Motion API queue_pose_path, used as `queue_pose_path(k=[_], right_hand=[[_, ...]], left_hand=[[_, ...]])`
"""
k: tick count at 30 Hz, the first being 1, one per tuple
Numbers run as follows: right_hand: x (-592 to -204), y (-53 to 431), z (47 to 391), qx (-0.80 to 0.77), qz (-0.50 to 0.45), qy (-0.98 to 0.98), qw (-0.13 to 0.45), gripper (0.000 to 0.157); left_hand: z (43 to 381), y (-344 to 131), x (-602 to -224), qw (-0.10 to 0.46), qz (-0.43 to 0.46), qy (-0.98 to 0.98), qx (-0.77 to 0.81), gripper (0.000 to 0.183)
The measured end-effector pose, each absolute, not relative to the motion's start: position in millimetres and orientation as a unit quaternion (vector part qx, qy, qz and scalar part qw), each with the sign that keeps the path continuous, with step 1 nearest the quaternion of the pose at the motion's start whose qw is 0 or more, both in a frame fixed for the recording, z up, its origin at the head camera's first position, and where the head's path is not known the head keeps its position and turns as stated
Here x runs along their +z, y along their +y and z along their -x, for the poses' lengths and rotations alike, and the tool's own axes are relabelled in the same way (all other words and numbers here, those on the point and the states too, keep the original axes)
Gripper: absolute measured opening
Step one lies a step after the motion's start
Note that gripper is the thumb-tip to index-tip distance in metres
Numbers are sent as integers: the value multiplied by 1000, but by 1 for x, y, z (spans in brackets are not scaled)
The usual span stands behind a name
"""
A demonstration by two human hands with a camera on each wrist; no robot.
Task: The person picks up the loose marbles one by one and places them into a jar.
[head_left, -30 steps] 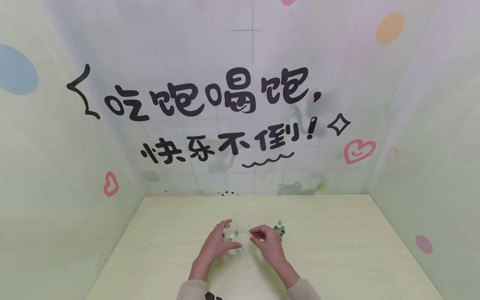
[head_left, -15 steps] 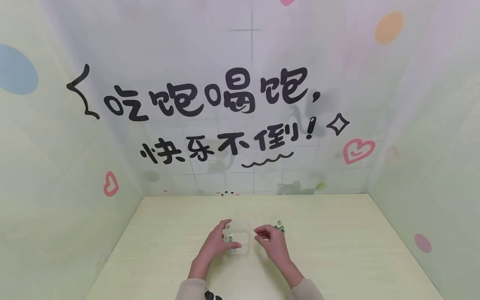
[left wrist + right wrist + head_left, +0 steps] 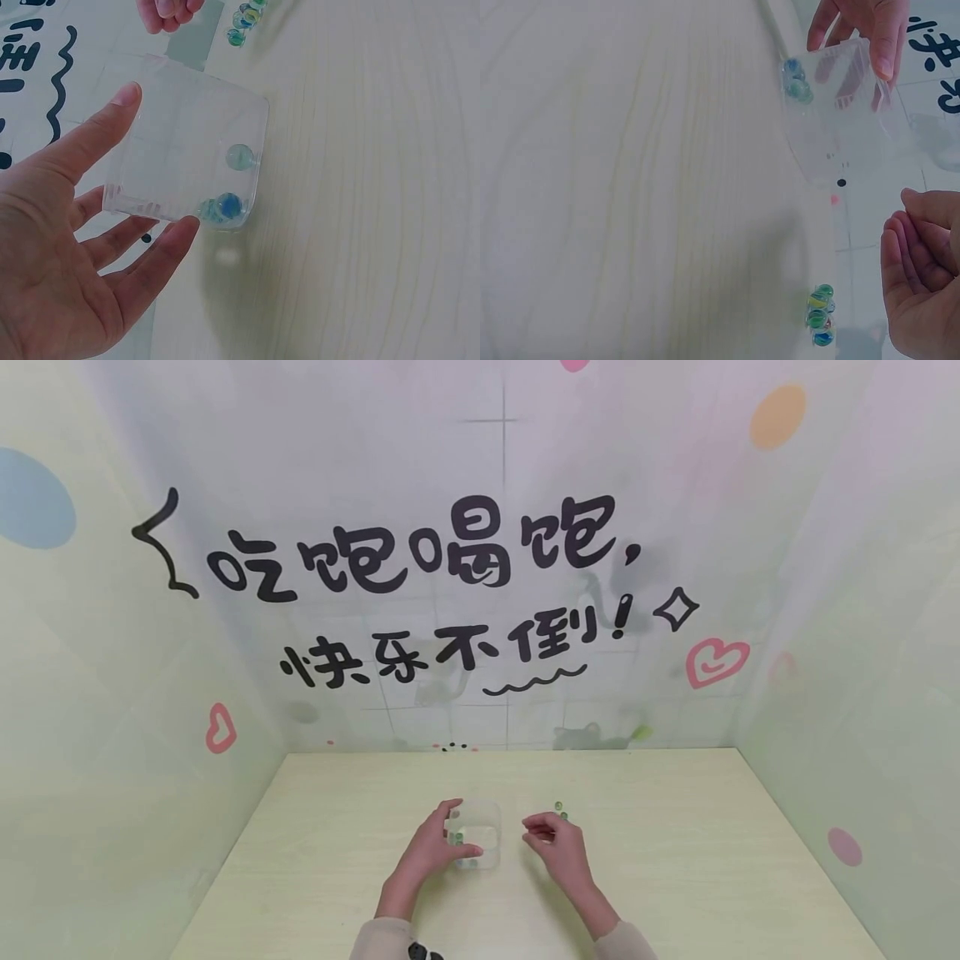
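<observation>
My left hand (image 3: 429, 850) holds a clear plastic box (image 3: 487, 817) near the middle of the table, thumb on one side and fingers on the other. Several greenish and blue glass marbles (image 3: 240, 157) lie inside it, along the bottom in the left wrist view. To the right of the box is my right hand (image 3: 562, 853), apart from it. Its fingers are loosely bent and nothing shows between thumb and fingertips in the right wrist view. A small cluster of glass marbles (image 3: 820, 315) lies on the table beside that hand, mostly hidden behind it in the head view.
The pale wood-grain table (image 3: 337, 793) ends at a back wall (image 3: 405, 718) with large black lettering. Printed side walls (image 3: 862, 735) stand at left and right. A small black object (image 3: 420, 951) shows by the left sleeve at the bottom edge.
My right hand has drawn away from the box to the right and now covers more of the marble cluster. Marbles inside the box have shifted toward its left side. My left hand stays put.
</observation>
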State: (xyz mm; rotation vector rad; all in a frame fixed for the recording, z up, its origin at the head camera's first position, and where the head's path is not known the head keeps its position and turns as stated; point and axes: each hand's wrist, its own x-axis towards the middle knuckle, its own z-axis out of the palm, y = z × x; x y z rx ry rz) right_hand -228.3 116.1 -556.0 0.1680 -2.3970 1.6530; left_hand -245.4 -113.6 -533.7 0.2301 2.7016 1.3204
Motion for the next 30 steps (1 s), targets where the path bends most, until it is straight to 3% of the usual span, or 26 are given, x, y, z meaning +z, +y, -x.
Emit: queue_pose_path(k=[22,30], right_hand=[[-562,153,229,556,7,-821,128,18],[-567,162,233,553,36,-825,109,18]], left_hand=[[246,-114,-536,66,-86,890,442,89],[245,-114,-534,67,-84,891,442,89]])
